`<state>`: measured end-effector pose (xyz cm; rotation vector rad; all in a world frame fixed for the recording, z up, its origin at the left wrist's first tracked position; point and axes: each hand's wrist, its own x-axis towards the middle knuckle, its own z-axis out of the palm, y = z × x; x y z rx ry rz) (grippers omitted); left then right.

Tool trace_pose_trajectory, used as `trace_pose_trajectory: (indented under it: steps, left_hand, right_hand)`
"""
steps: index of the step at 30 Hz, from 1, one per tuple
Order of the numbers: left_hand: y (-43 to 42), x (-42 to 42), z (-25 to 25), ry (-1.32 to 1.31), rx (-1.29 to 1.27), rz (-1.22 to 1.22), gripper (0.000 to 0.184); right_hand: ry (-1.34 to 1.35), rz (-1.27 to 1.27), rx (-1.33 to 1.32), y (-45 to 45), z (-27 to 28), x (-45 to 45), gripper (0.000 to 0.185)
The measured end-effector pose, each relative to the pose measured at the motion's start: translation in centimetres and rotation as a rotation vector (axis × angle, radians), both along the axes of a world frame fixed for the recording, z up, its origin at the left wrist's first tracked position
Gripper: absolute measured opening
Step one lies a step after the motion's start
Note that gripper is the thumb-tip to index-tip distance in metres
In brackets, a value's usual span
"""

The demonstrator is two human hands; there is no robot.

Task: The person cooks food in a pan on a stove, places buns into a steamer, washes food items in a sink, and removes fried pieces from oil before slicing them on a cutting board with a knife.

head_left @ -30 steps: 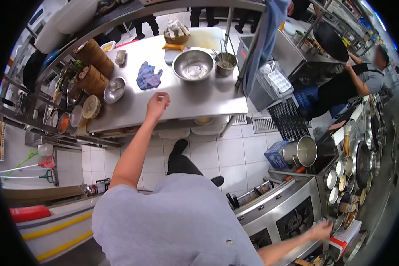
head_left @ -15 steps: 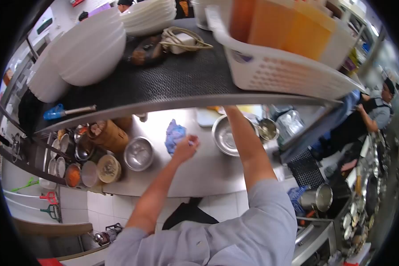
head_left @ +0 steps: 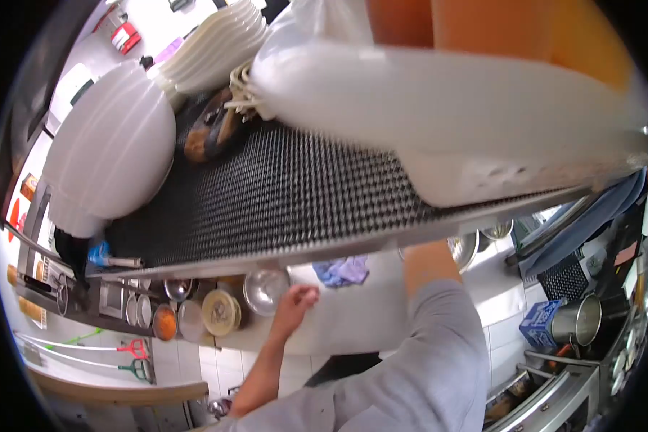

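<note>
My left hand [head_left: 296, 306] is above the steel counter [head_left: 324, 324], fingers loosely bent and a little apart, with nothing visible in them. Close beside it stands a shiny metal bowl [head_left: 266, 291]. A crumpled blue-purple cloth [head_left: 342, 272] lies to the right of the hand, apart from it. My right forearm [head_left: 428, 268] reaches in under the shelf, whose edge hides my right hand. Next to that forearm, another metal bowl [head_left: 464, 250] shows only in part.
Overhead, the black-matted shelf [head_left: 281, 187] bears stacked white bowls [head_left: 111, 144] and a white basket [head_left: 453, 115] of sauce containers, close to my head. Several tubs, one with orange shreds [head_left: 165, 324], line the counter's left. A metal pot [head_left: 577, 322] stands at the right.
My view has moved closer to the shelf, which covers more of the counter. My left hand is now clear of the cloth, nearer the left bowl. My right arm still reaches under the shelf.
</note>
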<state>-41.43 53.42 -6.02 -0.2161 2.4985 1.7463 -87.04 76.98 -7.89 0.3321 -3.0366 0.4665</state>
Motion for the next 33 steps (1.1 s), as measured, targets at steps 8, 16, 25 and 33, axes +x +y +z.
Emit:
trace_pose_trajectory:
  steps: [8, 16, 25, 33]
  left_hand:
    - [3.1, -4.6, 2.5, 0.185, -0.296, -0.102, 0.024]
    - [5.9, -2.2, 1.5, 0.189, -0.146, -0.139, 0.025]
    - [-1.0, 7.3, -0.4, -0.051, 0.180, 0.096, 0.026]
    - [-3.4, 7.9, 1.6, -0.139, 0.208, 0.053, 0.025]
  right_hand:
    - [0.213, 0.149, -0.220, -1.6, -1.2, 34.0, 0.031]
    - [0.497, 0.039, -0.224, 0.3, 2.9, 28.6, 0.051]
    - [0.085, -0.324, -0.148, 2.8, 1.0, 11.3, 0.056]
    - [0.070, -0.345, -0.297, 2.3, 0.7, 10.0, 0.064]
